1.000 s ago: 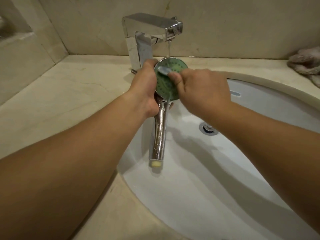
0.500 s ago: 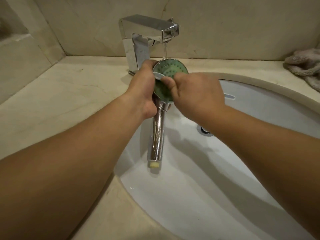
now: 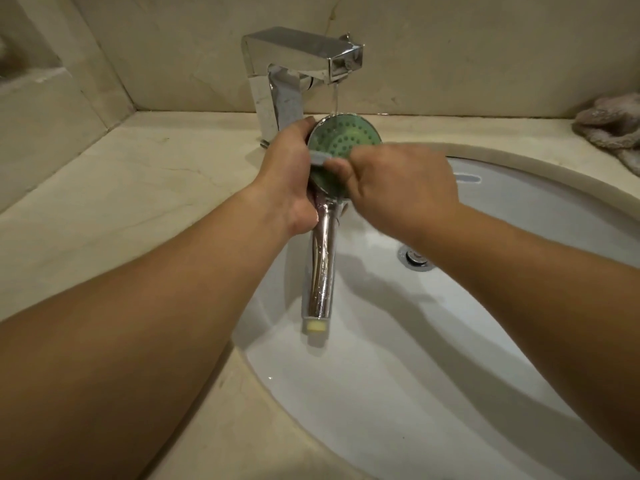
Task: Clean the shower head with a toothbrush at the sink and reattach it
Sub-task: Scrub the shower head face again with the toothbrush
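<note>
- A crumpled cloth (image 3: 611,128) lies on the beige counter (image 3: 104,188), far right.
- The round metal drain (image 3: 415,258) is right of centre.

The shower head (image 3: 344,142) was in the middle of the frame, over the white sink (image 3: 398,393). Its round green face with little holes looked up, and its shiny silver handle pointed down toward the bottom. The grey toothbrush (image 3: 320,158) head lay across the left of the green face.
</note>
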`<state>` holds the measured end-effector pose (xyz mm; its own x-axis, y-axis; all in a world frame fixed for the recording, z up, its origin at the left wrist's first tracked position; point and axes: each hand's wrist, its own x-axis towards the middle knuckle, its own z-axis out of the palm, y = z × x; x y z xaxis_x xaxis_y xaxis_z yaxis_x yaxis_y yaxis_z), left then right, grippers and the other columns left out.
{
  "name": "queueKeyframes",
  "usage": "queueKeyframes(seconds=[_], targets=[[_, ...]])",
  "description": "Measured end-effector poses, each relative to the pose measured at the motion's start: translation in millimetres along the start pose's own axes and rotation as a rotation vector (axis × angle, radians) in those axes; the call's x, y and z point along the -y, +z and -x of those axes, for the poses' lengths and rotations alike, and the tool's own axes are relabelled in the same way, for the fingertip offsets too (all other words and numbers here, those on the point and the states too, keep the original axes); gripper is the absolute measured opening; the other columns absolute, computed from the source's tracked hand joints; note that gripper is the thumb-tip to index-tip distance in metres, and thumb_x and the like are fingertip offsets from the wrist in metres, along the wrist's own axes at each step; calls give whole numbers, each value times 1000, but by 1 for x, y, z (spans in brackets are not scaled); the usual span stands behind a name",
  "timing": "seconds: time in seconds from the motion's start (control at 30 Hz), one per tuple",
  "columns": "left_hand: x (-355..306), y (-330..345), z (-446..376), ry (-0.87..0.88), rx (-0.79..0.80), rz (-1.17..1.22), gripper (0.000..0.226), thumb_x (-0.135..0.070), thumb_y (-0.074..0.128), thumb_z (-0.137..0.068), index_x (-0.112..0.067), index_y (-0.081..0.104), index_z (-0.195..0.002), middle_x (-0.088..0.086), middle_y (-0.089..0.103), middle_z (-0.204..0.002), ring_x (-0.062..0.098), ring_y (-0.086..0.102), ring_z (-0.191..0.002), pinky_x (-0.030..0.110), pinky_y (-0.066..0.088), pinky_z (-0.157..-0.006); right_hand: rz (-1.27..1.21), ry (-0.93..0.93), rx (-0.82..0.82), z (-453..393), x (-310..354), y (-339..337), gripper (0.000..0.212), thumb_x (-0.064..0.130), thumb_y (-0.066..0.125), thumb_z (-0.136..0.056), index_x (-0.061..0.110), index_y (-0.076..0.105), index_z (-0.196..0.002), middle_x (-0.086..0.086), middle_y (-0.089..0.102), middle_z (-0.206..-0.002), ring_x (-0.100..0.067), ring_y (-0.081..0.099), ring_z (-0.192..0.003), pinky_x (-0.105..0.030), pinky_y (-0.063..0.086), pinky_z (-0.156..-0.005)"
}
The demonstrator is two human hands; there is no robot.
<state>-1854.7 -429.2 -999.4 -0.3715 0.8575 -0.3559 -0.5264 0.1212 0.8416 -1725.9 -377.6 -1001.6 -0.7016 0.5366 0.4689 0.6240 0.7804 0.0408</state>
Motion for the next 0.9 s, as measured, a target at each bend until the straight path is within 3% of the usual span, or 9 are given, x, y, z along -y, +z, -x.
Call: queueKeyframes(seconds=[0.1, 0.2, 0.33, 0.43, 0.53, 0.63, 0.7, 0.77, 0.9], targets=[[0, 1, 2, -6, 21, -3, 49, -48, 43, -104, -12, 74, -115, 6, 75, -90, 22, 72, -76, 33, 58, -68, 11, 80, -20, -4, -2, -3, 56, 64, 15, -98, 23, 37, -68, 5, 40, -57, -19, 43, -51, -29, 34, -51], [-2, 0, 1, 7, -10, 0, 48, -47, 45, -103, -11, 75, -117, 8, 76, -99, 25, 75, -83, 35, 58, -77, 12, -43, 24, 5, 1, 5, 52, 62, 14, -97, 24, 39, -72, 4, 40, -57, -23, 48, -55, -32, 44, -55], [-2, 0, 2, -20, 26, 2, 48, -48, 43, -103, -12, 74, -106, 8, 75, -89, 24, 73, -73, 33, 59, -66, -7, 60, -14, 0, -7, 0, 56, 64, 13, -98, 24, 43, -72, 4, 41, -56, -18, 43, -50, -30, 41, -53], [-3, 1, 2, -9, 6, -3, 50, -48, 45, -103, -9, 72, -117, 10, 75, -98, 27, 74, -83, 34, 60, -71, 28, -72, 4, 7, -7, 6, 54, 62, 14, -97, 23, 42, -72, 5, 39, -55, -20, 42, -49, -28, 38, -52], [-4, 3, 5, -13, 14, -4, 49, -50, 44, -103, -11, 72, -112, 9, 75, -86, 25, 72, -68, 32, 57, -62, 5, -10, -23, 3, -15, 3, 56, 63, 16, -98, 23, 47, -73, 5, 41, -56, -19, 43, -51, -26, 31, -51], [-4, 2, 3, 3, -5, -17, 55, -51, 44, -102, -11, 71, -128, 9, 76, -100, 27, 73, -82, 36, 54, -77, 36, -129, -5, 2, -18, 5, 56, 63, 19, -97, 23, 48, -70, 6, 41, -53, -21, 44, -50, -26, 31, -51], [-4, 2, 3, 22, -13, -11, 57, -50, 42, -104, -9, 68, -133, 11, 75, -102, 27, 73, -82, 35, 57, -72, 25, -146, 1, 2, -23, 4, 56, 63, 23, -96, 22, 51, -68, 4, 43, -52, -21, 44, -50, -27, 31, -52], [-5, 2, 4, 31, -6, -5, 55, -49, 40, -105, -8, 70, -127, 12, 76, -99, 27, 73, -76, 33, 57, -63, 10, -124, -2, 0, -28, 1, 58, 64, 25, -96, 21, 52, -67, 2, 44, -50, -21, 43, -48, -26, 30, -52], [-4, 3, 3, 11, -28, -16, 50, -51, 42, -101, -15, 74, -116, 8, 76, -97, 25, 70, -77, 35, 51, -73, -2, -149, -1, 1, -25, 6, 57, 64, 25, -96, 22, 49, -66, 3, 44, -52, -17, 41, -48, -27, 29, -51]])
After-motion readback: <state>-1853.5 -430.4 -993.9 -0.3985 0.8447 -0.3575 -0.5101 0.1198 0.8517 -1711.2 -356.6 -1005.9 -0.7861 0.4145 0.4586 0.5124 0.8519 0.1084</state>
